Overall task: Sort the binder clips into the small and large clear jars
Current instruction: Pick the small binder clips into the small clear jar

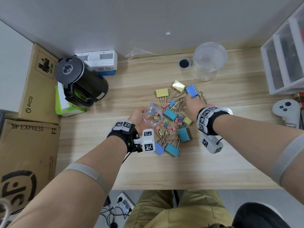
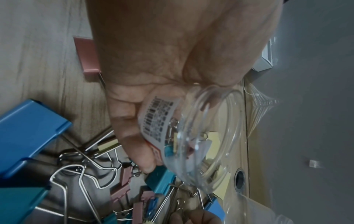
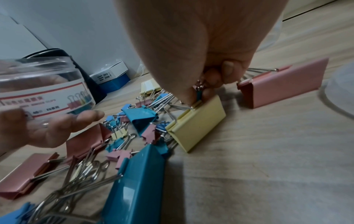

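Left hand (image 1: 139, 118) curled round small jar (image 1: 152, 117), held tilted above left side of clip pile (image 1: 172, 119), mid-desk; a few small clips (image 2: 173, 142) inside. Right hand (image 1: 190, 102) down on pile's right side, fingertips (image 3: 211, 80) pinching small clips (image 3: 199, 89), teal and pink, just above a big yellow clip (image 3: 197, 122). Large jar (image 1: 208, 62) upright near desk's (image 1: 164, 170) back edge, right of centre, well apart from pile. Black kettle (image 1: 80, 79) at back left corner, cardboard boxes (image 1: 32, 89) off left edge.

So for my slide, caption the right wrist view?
Right hand pinches small binder clips above the pile while left hand holds the small jar.
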The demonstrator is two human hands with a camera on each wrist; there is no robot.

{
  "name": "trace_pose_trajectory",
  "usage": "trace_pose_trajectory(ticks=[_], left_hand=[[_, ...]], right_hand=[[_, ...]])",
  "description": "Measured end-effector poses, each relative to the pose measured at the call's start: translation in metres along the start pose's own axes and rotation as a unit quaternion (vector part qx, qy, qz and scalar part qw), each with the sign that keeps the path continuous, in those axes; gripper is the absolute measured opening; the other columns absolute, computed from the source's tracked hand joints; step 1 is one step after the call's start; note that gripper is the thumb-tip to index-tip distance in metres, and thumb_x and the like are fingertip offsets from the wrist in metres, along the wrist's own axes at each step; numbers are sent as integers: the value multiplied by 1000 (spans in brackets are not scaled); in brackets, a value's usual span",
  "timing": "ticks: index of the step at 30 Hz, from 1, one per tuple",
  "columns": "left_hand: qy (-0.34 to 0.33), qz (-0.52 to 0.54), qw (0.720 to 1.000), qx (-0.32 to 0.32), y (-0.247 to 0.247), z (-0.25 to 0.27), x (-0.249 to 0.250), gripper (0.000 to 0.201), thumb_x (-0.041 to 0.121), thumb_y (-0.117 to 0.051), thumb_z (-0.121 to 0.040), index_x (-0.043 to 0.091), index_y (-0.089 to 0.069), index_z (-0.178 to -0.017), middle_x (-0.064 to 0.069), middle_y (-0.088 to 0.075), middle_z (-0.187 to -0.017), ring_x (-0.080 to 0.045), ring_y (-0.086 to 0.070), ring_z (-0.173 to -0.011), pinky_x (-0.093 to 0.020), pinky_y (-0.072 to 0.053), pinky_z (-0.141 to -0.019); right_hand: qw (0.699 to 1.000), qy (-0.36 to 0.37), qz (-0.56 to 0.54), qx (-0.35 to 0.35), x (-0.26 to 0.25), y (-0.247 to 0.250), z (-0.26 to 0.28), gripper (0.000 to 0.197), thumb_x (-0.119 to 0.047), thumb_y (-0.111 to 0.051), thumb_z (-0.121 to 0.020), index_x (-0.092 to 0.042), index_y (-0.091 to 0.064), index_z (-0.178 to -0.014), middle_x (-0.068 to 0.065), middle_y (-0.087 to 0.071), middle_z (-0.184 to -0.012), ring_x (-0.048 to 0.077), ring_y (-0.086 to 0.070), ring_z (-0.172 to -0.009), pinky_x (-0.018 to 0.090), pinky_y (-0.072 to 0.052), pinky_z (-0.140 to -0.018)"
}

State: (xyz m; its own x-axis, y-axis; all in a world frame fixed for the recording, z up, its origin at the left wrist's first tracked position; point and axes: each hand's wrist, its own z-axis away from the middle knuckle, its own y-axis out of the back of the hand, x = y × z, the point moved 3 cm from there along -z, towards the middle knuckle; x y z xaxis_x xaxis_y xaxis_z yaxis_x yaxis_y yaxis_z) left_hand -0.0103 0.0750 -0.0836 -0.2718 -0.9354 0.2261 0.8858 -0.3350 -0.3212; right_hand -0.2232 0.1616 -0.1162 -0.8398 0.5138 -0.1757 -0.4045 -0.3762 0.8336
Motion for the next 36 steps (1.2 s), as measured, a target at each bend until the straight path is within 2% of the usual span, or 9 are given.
trace_pose_trajectory(ticks=[3,7,11,13,18,22,27,31,36], left_hand=[[-2,1,1000,5,-1,0,-1,55,41,-28,-103,4,-63,-123,-27,-72,-97,-38,-67,-86,-32,-58,-57],[-5,-2,1000,9,-7,0,-2,54,41,-29,-104,3,-67,-118,-25,-73,-91,-35,-66,-83,-32,-59,-56],[-24,4,1000,11,-17,0,-2,48,38,-37,-106,2,-67,-113,-23,-74,-92,-34,-66,-86,-36,-62,-60],[-27,10,999,14,-20,-2,-2,43,39,-43,-105,4,-67,-114,-21,-73,-100,-32,-67,-91,-41,-61,-73],[-39,-3,999,10,-29,0,1,40,38,-44,-105,5,-66,-103,-17,-75,-87,-29,-70,-82,-41,-59,-73],[-42,-7,999,8,-26,3,1,41,38,-41,-106,6,-66,-98,-17,-75,-80,-30,-72,-73,-42,-58,-73],[-36,31,999,12,-15,2,-1,42,37,-42,-105,4,-69,-106,-20,-76,-94,-32,-67,-91,-46,-59,-82],[-36,41,998,24,-8,4,-1,46,37,-36,-107,3,-67,-112,-25,-71,-104,-38,-65,-94,-45,-63,-57],[-29,49,998,13,-1,5,-5,46,38,-35,-107,6,-66,-118,-24,-68,-118,-38,-61,-117,-46,-59,-80]], right_hand=[[997,6,-78,13,1,10,3,15,-4,-45,-93,-10,-37,-104,14,-59,-85,24,-56,-67,37,-49,-61],[966,14,-250,70,-7,39,11,18,-18,-44,-97,-10,-46,-113,8,-61,-91,27,-58,-80,38,-50,-74],[930,79,-358,-13,-39,61,19,13,-17,-51,-96,-10,-59,-104,6,-66,-96,19,-63,-82,33,-53,-82],[936,123,-324,-60,-57,65,23,12,-15,-56,-93,-10,-64,-100,7,-69,-96,20,-63,-81,37,-54,-82],[971,173,-152,-66,-81,70,36,27,-24,-60,-91,-15,-65,-117,-4,-60,-91,13,-56,-83,17,-38,-57],[956,165,-218,-104,-80,69,39,33,-16,-63,-87,-18,-62,-120,-2,-74,-98,11,-70,-82,26,-57,-74],[920,127,-369,-13,-63,71,32,17,-5,-60,-86,-17,-66,-97,4,-72,-91,16,-73,-64,27,-56,-61],[968,105,-226,10,-33,56,30,14,-9,-64,-82,-21,-68,-88,-5,-69,-88,11,-67,-80,20,-51,-68],[986,112,-90,-86,-6,18,43,17,-12,-69,-80,-26,-67,-89,-11,-65,-90,11,-65,-90,27,-55,-82]])
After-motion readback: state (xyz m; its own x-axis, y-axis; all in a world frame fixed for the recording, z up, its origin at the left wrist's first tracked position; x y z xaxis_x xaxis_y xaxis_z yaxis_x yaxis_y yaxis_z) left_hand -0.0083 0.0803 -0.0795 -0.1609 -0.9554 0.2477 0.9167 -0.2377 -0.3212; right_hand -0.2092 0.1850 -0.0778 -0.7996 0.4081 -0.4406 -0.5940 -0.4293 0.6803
